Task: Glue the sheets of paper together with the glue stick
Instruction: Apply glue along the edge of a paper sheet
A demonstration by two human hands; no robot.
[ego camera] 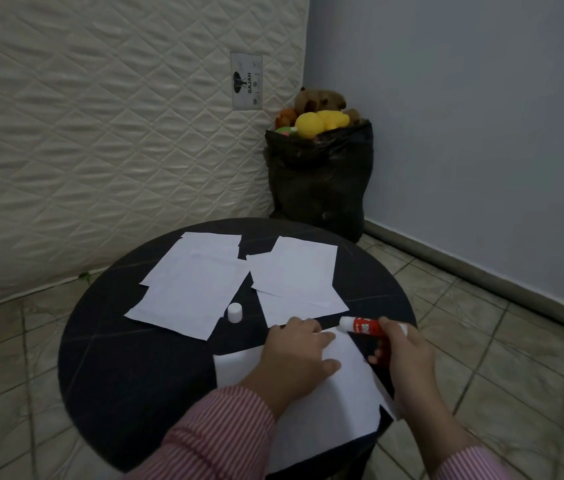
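Observation:
On a round black table, my left hand lies flat on a white sheet of paper near the front edge, fingers spread. My right hand grips a red and white glue stick, uncapped, its white tip pointing left at the sheet's far right corner. The glue stick's white cap stands apart on the table. Two loose piles of white sheets lie further back: one on the left, one on the right.
A quilted mattress leans upright behind the table. A black bag filled with plush toys stands in the corner against a grey wall. The floor is tiled.

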